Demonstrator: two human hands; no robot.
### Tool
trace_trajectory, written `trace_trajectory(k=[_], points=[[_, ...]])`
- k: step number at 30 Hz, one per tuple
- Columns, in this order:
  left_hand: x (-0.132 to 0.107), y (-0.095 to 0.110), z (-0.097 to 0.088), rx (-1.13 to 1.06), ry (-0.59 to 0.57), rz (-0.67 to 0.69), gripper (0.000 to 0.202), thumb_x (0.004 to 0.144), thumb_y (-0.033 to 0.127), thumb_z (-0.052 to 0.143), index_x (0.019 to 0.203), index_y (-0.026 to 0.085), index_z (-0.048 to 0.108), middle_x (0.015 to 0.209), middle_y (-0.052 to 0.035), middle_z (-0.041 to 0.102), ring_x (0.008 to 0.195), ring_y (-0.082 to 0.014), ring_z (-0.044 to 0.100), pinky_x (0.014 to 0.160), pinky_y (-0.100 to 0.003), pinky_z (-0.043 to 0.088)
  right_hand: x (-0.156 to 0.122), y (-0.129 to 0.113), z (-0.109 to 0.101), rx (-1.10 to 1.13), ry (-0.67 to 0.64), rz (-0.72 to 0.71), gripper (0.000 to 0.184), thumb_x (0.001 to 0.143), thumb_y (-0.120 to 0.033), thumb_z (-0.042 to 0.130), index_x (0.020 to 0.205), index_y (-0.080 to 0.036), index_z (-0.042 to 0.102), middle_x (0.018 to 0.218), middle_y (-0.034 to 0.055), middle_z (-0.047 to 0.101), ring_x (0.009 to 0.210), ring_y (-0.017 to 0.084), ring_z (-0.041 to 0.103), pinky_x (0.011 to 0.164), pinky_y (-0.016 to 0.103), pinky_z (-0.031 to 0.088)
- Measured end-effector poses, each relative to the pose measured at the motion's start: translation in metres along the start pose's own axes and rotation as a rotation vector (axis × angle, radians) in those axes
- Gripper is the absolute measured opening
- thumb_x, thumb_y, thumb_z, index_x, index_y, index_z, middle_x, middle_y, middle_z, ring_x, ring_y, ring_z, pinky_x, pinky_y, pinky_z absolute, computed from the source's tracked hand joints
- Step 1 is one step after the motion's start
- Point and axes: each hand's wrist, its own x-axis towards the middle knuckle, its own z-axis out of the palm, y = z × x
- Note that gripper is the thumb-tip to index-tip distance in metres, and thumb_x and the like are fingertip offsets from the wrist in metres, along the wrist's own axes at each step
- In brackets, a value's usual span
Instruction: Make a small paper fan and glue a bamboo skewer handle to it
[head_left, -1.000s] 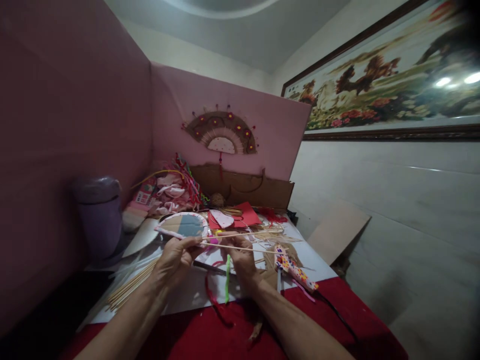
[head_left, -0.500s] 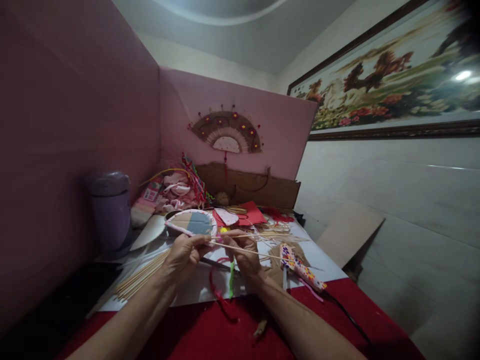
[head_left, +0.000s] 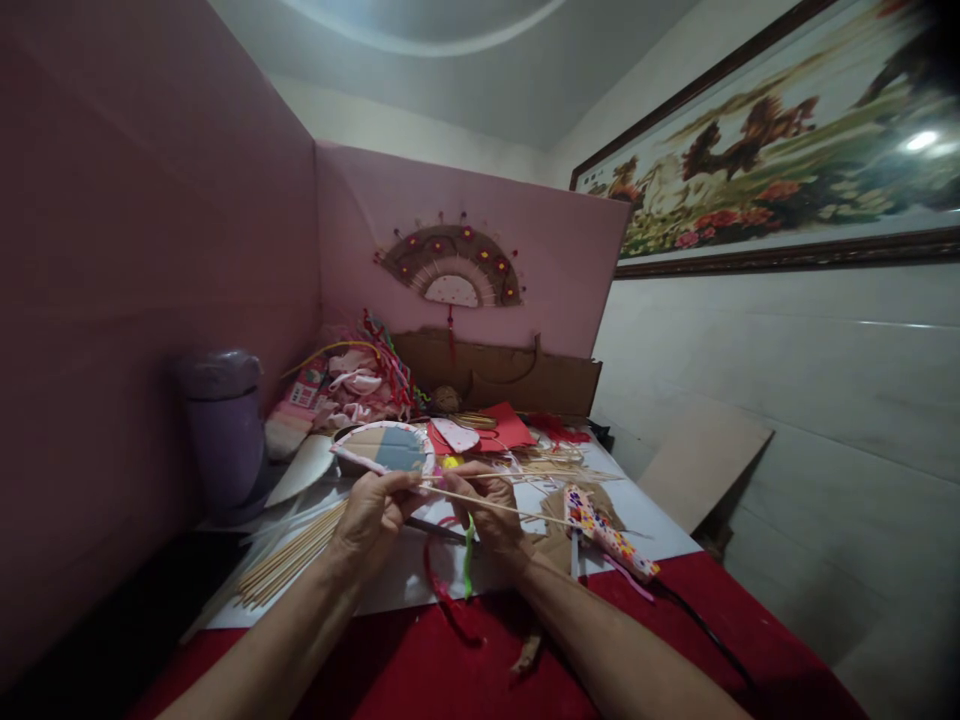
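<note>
My left hand (head_left: 377, 515) pinches the near ends of two thin wooden sticks (head_left: 540, 518) that spread apart toward the right. My right hand (head_left: 489, 510) is closed close beside it, fingertips together at a small pink piece (head_left: 439, 473) by the stick ends; exactly what they grip is partly hidden. Just behind the hands is a rounded cardboard piece (head_left: 405, 447) with a white, dotted edging. Below the right hand lie a green fuzzy strip (head_left: 469, 560) and a red fuzzy strip (head_left: 439, 580). A flower-patterned glue gun (head_left: 615, 538) rests to the right.
A bundle of wooden sticks (head_left: 292, 555) lies at the left, near a purple bin (head_left: 225, 430). Red paper (head_left: 510, 425), loose sticks and fuzzy strips crowd the back. A decorated fan (head_left: 450, 262) hangs on the pink panel (head_left: 570, 260). The glue gun's cord (head_left: 705, 630) crosses the red cloth (head_left: 675, 650).
The view has shifted slightly. Both hands keep nearly the same pose at the stick ends, with no clear change in what they hold.
</note>
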Motion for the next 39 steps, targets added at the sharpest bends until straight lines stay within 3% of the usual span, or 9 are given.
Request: trace_trajectory(k=[5, 16, 39], points=[[-0.0035, 0.0031, 0.0016, -0.077, 0.031, -0.009, 0.021, 0.071, 0.003, 0.048, 0.054, 0.009, 0.058, 0.055, -0.0054, 0.061, 0.053, -0.0137, 0.059, 0.057, -0.032, 0.056, -0.0013, -0.0066, 0.0026, -0.036, 0.026, 0.004, 0.018, 0.071, -0.032, 0.068, 0.07, -0.015, 0.064, 0.046, -0.0064, 0.046, 0.038, 0.005, 0.034, 0.036, 0.018, 0.024], [-0.0022, 0.0009, -0.0007, -0.022, -0.004, 0.012, 0.014, 0.06, -0.003, 0.056, 0.051, 0.008, 0.057, 0.054, -0.0052, 0.061, 0.053, -0.0135, 0.058, 0.057, -0.029, 0.056, 0.0019, -0.0016, 0.0016, 0.021, 0.041, 0.037, 0.019, 0.066, -0.033, 0.072, 0.068, -0.016, 0.064, 0.046, -0.0068, 0.047, 0.036, 0.004, 0.035, 0.035, 0.018, 0.024], [-0.0034, 0.0025, -0.0001, -0.028, -0.018, -0.015, 0.019, 0.063, -0.002, 0.052, 0.05, 0.008, 0.06, 0.055, -0.0055, 0.062, 0.055, -0.0123, 0.058, 0.059, -0.028, 0.056, 0.0031, -0.0003, 0.0008, 0.049, 0.022, 0.025, 0.019, 0.068, -0.033, 0.071, 0.069, -0.016, 0.062, 0.043, -0.0073, 0.047, 0.035, 0.004, 0.034, 0.033, 0.017, 0.023]])
